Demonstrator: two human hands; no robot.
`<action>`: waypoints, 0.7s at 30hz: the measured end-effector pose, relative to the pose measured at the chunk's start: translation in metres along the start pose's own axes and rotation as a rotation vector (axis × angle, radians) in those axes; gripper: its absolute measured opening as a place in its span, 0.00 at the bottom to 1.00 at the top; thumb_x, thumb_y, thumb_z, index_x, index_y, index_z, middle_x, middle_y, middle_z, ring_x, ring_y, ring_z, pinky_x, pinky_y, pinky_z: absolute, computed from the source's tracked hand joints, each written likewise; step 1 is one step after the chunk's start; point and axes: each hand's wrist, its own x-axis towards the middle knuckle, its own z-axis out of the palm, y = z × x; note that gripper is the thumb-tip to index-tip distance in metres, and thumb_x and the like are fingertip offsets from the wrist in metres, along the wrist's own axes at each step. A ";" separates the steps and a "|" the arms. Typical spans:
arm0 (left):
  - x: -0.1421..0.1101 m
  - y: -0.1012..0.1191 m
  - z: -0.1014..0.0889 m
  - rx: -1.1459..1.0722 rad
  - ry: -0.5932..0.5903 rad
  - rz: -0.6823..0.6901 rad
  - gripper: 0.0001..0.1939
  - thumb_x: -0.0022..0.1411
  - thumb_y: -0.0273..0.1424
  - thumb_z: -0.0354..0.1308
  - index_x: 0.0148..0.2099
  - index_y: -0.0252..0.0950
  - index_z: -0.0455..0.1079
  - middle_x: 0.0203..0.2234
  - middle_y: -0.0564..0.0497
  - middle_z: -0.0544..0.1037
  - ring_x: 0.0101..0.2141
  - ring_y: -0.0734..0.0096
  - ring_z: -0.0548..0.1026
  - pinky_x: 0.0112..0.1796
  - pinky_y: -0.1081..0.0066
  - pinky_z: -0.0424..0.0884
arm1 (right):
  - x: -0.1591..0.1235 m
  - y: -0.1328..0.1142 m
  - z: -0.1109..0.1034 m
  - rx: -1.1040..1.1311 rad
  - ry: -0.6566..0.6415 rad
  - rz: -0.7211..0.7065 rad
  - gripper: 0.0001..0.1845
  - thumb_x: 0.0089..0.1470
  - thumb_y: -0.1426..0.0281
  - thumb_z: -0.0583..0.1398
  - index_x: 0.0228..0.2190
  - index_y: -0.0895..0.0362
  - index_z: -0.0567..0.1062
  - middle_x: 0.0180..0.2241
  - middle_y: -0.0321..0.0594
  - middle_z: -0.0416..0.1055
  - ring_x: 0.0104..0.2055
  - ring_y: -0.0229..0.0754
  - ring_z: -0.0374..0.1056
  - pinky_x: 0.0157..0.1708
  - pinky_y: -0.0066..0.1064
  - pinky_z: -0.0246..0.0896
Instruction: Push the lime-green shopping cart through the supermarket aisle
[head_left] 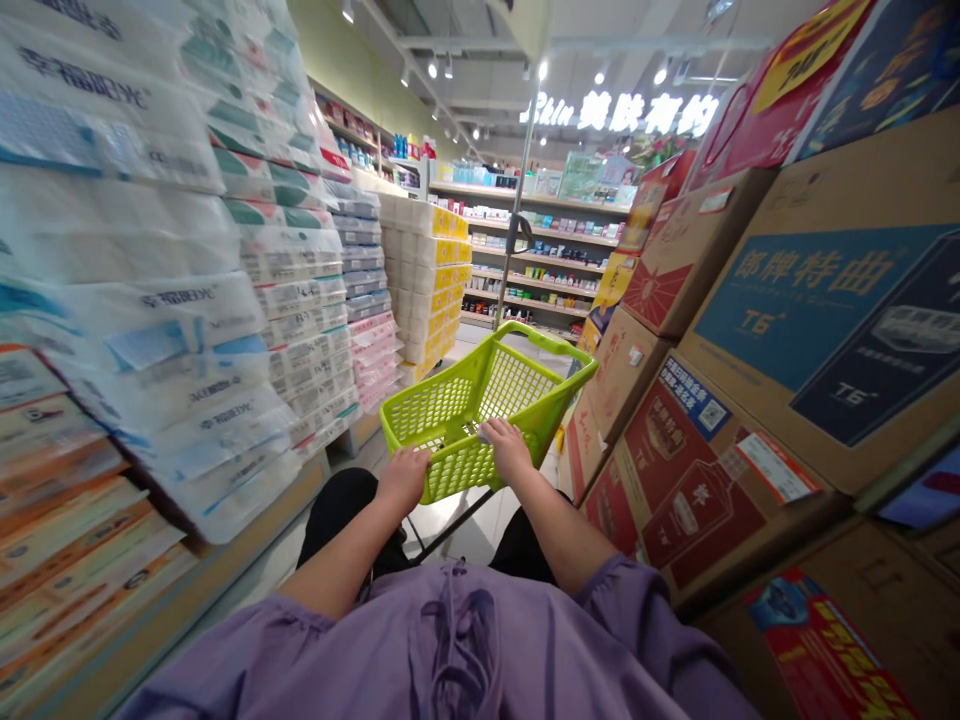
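A lime-green plastic shopping basket [510,390] with a lattice of holes sits tilted right in front of me, above dark thin bars that look like a cart frame. At its near left corner, my left hand [403,478] is closed over the rim. My right hand [508,450] is closed on the near rim further right, with a small pale thing by its fingertips that I cannot make out. The basket's raised handle is at the far right end, away from both hands. Some small dark spots show through the basket's floor, too unclear to name.
Tall stacks of wrapped tissue packs [277,230] line the aisle's left side, with yellow-and-white packs [427,280] beyond. Cardboard cartons [720,440] rise close on the right. A thin metal pole [517,200] stands ahead, before shelves [555,240] of small goods. Tiled floor runs between.
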 end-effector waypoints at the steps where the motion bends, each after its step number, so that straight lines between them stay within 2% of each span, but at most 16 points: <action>1: 0.000 0.000 0.000 0.004 0.009 -0.021 0.21 0.67 0.26 0.41 0.57 0.32 0.68 0.53 0.41 0.74 0.58 0.57 0.65 0.59 0.56 0.57 | 0.002 -0.003 0.001 0.003 0.010 -0.007 0.29 0.54 0.82 0.50 0.55 0.52 0.69 0.60 0.41 0.62 0.63 0.46 0.52 0.61 0.40 0.45; 3: 0.000 0.006 -0.002 0.009 0.026 -0.041 0.22 0.68 0.28 0.39 0.60 0.31 0.65 0.55 0.41 0.72 0.58 0.55 0.65 0.59 0.53 0.56 | 0.005 -0.015 0.006 0.012 0.034 -0.045 0.27 0.54 0.81 0.52 0.52 0.53 0.72 0.56 0.42 0.67 0.59 0.46 0.57 0.60 0.37 0.48; 6: 0.002 0.021 -0.003 0.018 0.033 0.001 0.25 0.70 0.30 0.36 0.65 0.29 0.57 0.60 0.42 0.66 0.60 0.57 0.62 0.61 0.54 0.53 | 0.008 -0.033 0.015 0.037 0.055 -0.130 0.24 0.54 0.80 0.52 0.51 0.55 0.73 0.52 0.44 0.70 0.54 0.45 0.61 0.57 0.35 0.51; 8: 0.001 0.027 -0.002 0.032 0.030 0.010 0.26 0.69 0.30 0.37 0.66 0.28 0.54 0.63 0.43 0.61 0.62 0.55 0.58 0.61 0.55 0.53 | 0.008 -0.035 0.015 0.052 0.044 -0.193 0.24 0.55 0.80 0.52 0.51 0.54 0.73 0.53 0.42 0.70 0.53 0.44 0.62 0.57 0.34 0.51; 10: -0.001 0.026 0.002 0.052 0.053 0.006 0.27 0.68 0.29 0.38 0.67 0.29 0.54 0.64 0.43 0.58 0.63 0.52 0.56 0.60 0.54 0.53 | 0.005 -0.027 0.009 0.055 0.030 -0.216 0.25 0.55 0.80 0.51 0.52 0.53 0.72 0.55 0.41 0.69 0.54 0.43 0.61 0.57 0.34 0.50; 12: -0.005 0.020 0.007 0.065 0.102 0.028 0.27 0.67 0.27 0.38 0.67 0.30 0.54 0.64 0.44 0.58 0.63 0.51 0.55 0.60 0.52 0.53 | 0.001 -0.014 -0.003 0.041 0.041 -0.154 0.26 0.55 0.81 0.51 0.52 0.52 0.72 0.56 0.40 0.68 0.56 0.43 0.60 0.59 0.36 0.47; 14: -0.008 0.013 0.011 0.063 0.156 0.047 0.27 0.66 0.26 0.39 0.66 0.31 0.56 0.63 0.43 0.60 0.63 0.50 0.57 0.59 0.51 0.55 | -0.003 -0.002 -0.014 0.024 0.092 -0.016 0.26 0.54 0.81 0.51 0.51 0.52 0.73 0.56 0.40 0.67 0.57 0.44 0.58 0.61 0.39 0.42; 17: -0.011 0.011 0.014 0.045 0.228 0.018 0.25 0.66 0.27 0.41 0.63 0.30 0.61 0.61 0.41 0.65 0.61 0.47 0.60 0.58 0.48 0.56 | -0.008 0.002 -0.023 0.010 0.171 0.151 0.24 0.54 0.81 0.51 0.48 0.53 0.74 0.55 0.42 0.68 0.57 0.45 0.58 0.61 0.40 0.39; 21: -0.010 0.011 0.014 0.015 0.268 -0.011 0.24 0.66 0.29 0.42 0.61 0.28 0.64 0.57 0.39 0.69 0.58 0.46 0.65 0.56 0.47 0.59 | -0.007 -0.006 -0.020 0.014 0.141 0.098 0.24 0.54 0.81 0.50 0.46 0.52 0.75 0.52 0.41 0.70 0.55 0.43 0.60 0.61 0.37 0.38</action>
